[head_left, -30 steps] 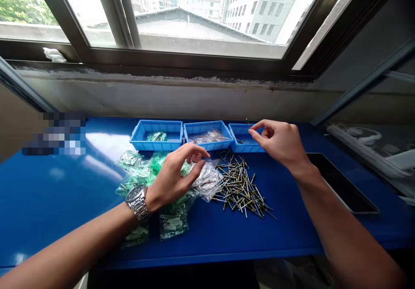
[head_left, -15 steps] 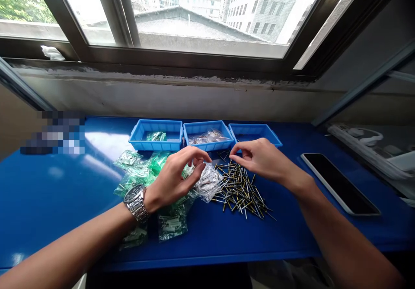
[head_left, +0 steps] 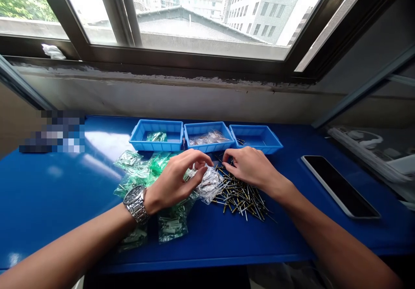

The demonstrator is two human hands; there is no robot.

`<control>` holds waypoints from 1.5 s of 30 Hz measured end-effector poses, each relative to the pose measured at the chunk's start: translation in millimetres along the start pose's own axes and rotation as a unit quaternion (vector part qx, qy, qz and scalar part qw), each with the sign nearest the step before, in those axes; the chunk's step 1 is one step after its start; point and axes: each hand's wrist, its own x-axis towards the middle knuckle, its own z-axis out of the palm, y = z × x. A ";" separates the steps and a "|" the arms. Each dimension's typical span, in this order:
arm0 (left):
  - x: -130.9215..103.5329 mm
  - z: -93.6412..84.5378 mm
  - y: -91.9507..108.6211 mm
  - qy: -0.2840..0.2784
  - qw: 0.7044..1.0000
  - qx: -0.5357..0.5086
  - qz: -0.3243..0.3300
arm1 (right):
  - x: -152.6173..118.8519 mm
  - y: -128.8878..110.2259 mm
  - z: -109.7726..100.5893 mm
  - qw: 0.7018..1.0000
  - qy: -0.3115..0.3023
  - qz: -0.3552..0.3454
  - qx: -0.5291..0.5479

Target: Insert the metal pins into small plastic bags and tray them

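My left hand (head_left: 180, 174), with a metal watch (head_left: 136, 202) on its wrist, hovers over green-tinted bags (head_left: 136, 172) of small parts. Its fingers are curved, thumb and forefinger apart, and no object shows between them. Fingers bent in a pinch, my right hand (head_left: 249, 165) is over the upper part of a loose pile of thin metal pins (head_left: 246, 200) with gold and dark sections. Whatever its fingertips hold, if anything, is too small to make out. A clear plastic bag (head_left: 209, 185) lies between the hands, beside the pins.
Three blue bins stand behind the hands: the left bin (head_left: 138, 144) with a green bag, the middle bin (head_left: 223, 126) with clear bags, the right bin (head_left: 269, 142) with a few pins. A phone (head_left: 340, 187) lies at right on the blue table (head_left: 81, 202).
My right hand has moved left and slightly down, closer to my left hand, and covers more of the pins. My left hand is nearly still.
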 end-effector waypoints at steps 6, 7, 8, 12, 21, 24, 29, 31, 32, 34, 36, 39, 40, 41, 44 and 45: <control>-0.7 -0.2 -1.2 -0.002 1.000 0.002 0.001 | 1.8 -2.5 -0.7 1.000 -0.029 0.005 -0.010; -0.8 -0.3 -1.4 -0.003 1.000 0.003 0.001 | 1.8 -1.8 -0.7 1.000 -0.026 0.001 -0.010; -0.7 -0.4 -1.6 0.000 1.000 0.007 0.000 | 1.6 -1.1 -0.6 1.000 -0.021 -0.005 -0.006; 0.9 -1.6 -1.4 0.043 0.998 0.044 -0.010 | -0.4 -1.9 -0.5 0.997 0.029 -0.044 0.063; 2.5 -2.3 -1.4 0.049 0.996 0.070 -0.022 | -8.6 -23.7 8.3 0.968 0.096 -0.143 0.183; 2.6 -2.3 -1.7 0.044 0.997 0.064 -0.023 | -9.7 -25.0 9.9 0.966 0.093 -0.151 0.188; 3.7 -3.2 -0.9 0.044 0.998 0.046 -0.015 | -10.6 -25.2 12.9 0.961 0.093 -0.153 0.209; 4.1 -3.6 -0.2 0.045 0.998 0.036 -0.017 | -11.0 -26.1 13.6 0.958 0.103 -0.156 0.220; 4.3 -3.8 0.0 0.045 0.998 0.033 -0.017 | -11.4 -26.6 13.7 0.955 0.112 -0.156 0.225; 4.6 -3.9 0.0 0.047 0.998 0.031 -0.018 | -12.4 -27.9 13.3 0.951 0.135 -0.152 0.231; 4.6 -3.7 -0.5 0.050 0.998 0.034 -0.017 | -13.8 -29.2 12.3 0.948 0.161 -0.144 0.231; 3.9 -2.5 -1.6 0.040 0.998 0.038 -0.021 | -16.2 -31.3 10.7 0.942 0.204 -0.151 0.220; 3.5 -2.0 -1.9 0.033 0.998 0.038 -0.022 | -17.0 -32.1 10.4 0.939 0.218 -0.158 0.215; 3.2 -1.5 -2.0 0.026 0.999 0.038 -0.020 | -17.7 -32.9 10.1 0.936 0.228 -0.168 0.210; 2.9 -0.4 -1.6 0.006 0.999 0.037 -0.007 | -19.4 -35.0 9.1 0.927 0.242 -0.198 0.206; 3.0 -0.4 -1.3 0.003 0.999 0.038 -0.003 | -19.7 -35.5 8.6 0.926 0.243 -0.204 0.208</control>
